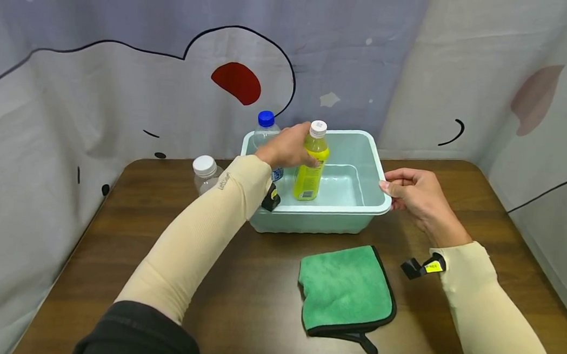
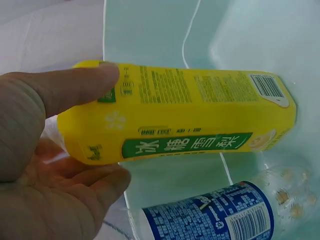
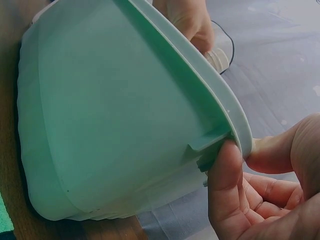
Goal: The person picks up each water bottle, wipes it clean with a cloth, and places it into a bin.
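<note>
My left hand [image 1: 287,146] grips a yellow-labelled drink bottle [image 1: 309,179] with a white cap, near its upper part. The bottle stands nearly upright inside a pale green plastic basin [image 1: 320,208]; in the left wrist view, the thumb and fingers lie on opposite sides of its yellow label [image 2: 185,115]. Beside it in the basin is a clear bottle with a blue cap [image 1: 266,119] and a blue label [image 2: 215,215], partly hidden by the left hand. My right hand [image 1: 421,199] pinches the basin's right rim [image 3: 242,120] between thumb and fingers.
Another clear bottle with a white cap [image 1: 204,167] stands left of the basin, partly behind my left forearm. A folded green cloth [image 1: 347,289] with black edging lies in front of the basin on the wooden table [image 1: 241,304]. A patterned curtain [image 1: 340,50] hangs behind.
</note>
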The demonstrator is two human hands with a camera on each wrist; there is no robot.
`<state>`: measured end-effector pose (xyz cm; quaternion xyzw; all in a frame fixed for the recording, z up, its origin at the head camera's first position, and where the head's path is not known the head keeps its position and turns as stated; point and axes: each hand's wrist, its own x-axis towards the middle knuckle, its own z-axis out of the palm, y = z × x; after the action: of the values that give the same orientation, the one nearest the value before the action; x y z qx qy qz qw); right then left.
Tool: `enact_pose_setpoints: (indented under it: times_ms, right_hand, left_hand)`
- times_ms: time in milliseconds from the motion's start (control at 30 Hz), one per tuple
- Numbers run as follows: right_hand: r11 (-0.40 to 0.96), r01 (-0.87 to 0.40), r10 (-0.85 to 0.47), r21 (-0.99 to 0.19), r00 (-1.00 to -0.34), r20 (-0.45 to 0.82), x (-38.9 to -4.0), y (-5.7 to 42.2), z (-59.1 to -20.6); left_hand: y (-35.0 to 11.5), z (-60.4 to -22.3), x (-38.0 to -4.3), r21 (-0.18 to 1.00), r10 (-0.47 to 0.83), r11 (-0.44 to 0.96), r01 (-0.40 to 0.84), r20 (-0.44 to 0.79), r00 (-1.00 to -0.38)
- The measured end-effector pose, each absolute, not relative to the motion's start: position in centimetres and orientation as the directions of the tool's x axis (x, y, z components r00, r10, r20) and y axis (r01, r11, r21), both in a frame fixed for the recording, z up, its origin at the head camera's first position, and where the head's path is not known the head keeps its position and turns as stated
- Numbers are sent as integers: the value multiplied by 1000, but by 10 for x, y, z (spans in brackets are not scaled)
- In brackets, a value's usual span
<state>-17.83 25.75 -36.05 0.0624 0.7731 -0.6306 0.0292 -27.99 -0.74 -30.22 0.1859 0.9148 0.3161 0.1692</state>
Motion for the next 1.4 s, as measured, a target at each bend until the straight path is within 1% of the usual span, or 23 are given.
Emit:
enact_pose_setpoints:
  times_ms: [300, 367, 767, 867, 1033, 1200, 1400]
  right_hand:
    - [198, 124, 49, -972, -992, -117, -181, 258, -361]
    - [204, 124, 60, -971, -992, -114, -182, 259, -362]
    - [227, 125, 51, -966, -992, -116, -189, 266, -362]
    - [227, 127, 49, -966, -992, -118, -190, 266, -363]
    - [234, 134, 65, -963, -990, -122, -192, 266, -364]
    - [236, 138, 73, -962, -990, -124, -194, 267, -364]
    - [226, 139, 71, -964, -990, -126, -195, 271, -364]
  left_hand:
    - [-2, -296, -276, 676, 395, 707, 208, -133, -909]
    - [-2, -294, -275, 671, 390, 709, 219, -114, -914]
    - [-5, -280, -270, 550, 424, 757, 353, -2, -906]
    - [-6, -274, -265, 509, 436, 770, 386, 22, -900]
    - [-11, -263, -254, 489, 466, 753, 440, 75, -881]
    - [-20, -254, -247, 451, 474, 767, 456, 82, -877]
    - [-30, -254, -246, 395, 478, 788, 472, 91, -874]
